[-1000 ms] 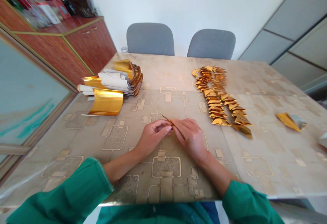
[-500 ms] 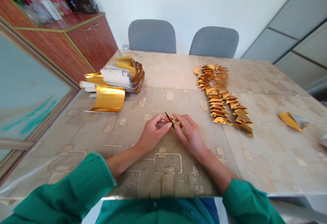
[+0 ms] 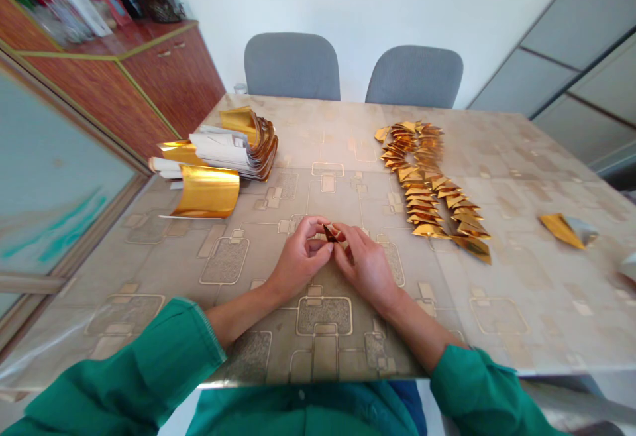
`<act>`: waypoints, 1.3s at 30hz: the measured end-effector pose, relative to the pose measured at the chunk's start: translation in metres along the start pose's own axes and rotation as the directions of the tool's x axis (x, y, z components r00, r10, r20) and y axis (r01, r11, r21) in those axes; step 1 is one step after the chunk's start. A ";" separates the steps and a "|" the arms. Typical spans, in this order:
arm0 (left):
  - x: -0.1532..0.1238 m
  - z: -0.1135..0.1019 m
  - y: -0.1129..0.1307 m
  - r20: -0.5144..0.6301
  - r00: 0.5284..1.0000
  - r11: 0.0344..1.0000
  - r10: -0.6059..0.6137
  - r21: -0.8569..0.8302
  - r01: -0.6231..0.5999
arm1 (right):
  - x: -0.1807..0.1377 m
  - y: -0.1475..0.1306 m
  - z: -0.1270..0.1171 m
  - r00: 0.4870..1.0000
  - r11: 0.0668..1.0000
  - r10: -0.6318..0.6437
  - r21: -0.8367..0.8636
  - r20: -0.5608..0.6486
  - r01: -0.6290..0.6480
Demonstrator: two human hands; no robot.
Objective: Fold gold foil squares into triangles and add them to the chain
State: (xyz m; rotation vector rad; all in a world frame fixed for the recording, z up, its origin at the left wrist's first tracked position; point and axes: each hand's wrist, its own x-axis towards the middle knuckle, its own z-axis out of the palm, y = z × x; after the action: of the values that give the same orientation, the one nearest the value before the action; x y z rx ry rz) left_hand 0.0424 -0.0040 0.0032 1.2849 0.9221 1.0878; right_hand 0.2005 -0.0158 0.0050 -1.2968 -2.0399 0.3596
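Gold fold [image 3: 330,232] — half hidden, fingers [image 3: 312,223] pinching

Your table [image 3: 342,138] has a glossy patterned cover. At its far left lies a stack [image 3: 238,148] of gold foil sheets, with one curled sheet [image 3: 206,191] touching it on your side. Right of centre, folded gold pieces [image 3: 430,187] lie in overlapping rows. A lone piece [image 3: 564,229] lies well apart, far right.

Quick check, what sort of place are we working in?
Likely an office or meeting room used for paper craft: two grey chairs and a wooden cabinet by the table, which holds gold foil sheets and rows of folded gold pieces.
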 end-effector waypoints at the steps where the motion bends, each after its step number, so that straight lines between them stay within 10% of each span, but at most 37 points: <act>1: 0.000 0.000 0.000 0.010 1.000 1.000 0.012 0.015 -0.012 | 0.000 -0.001 0.000 1.000 1.000 0.010 -0.011 0.012 -0.010; 12: -0.003 0.000 0.003 -0.027 1.000 0.977 -0.005 0.213 0.011 | 0.000 -0.007 0.001 0.984 0.987 0.126 -0.117 0.128 -0.111; 22: 0.002 -0.005 -0.001 -0.152 0.988 0.959 -0.001 0.282 0.044 | -0.002 -0.002 0.009 0.997 0.993 0.075 0.088 -0.034 -0.072; 39: 0.002 -0.005 -0.005 -0.032 0.999 0.906 0.020 0.424 -0.004 | 0.002 -0.001 0.007 0.981 0.978 0.186 0.103 -0.060 -0.179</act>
State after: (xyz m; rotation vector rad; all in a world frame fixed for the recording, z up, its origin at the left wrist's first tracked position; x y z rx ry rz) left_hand 0.0386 -0.0006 -0.0020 1.6308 1.2255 0.9495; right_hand 0.1952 -0.0137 0.0014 -1.4198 -1.8277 0.4845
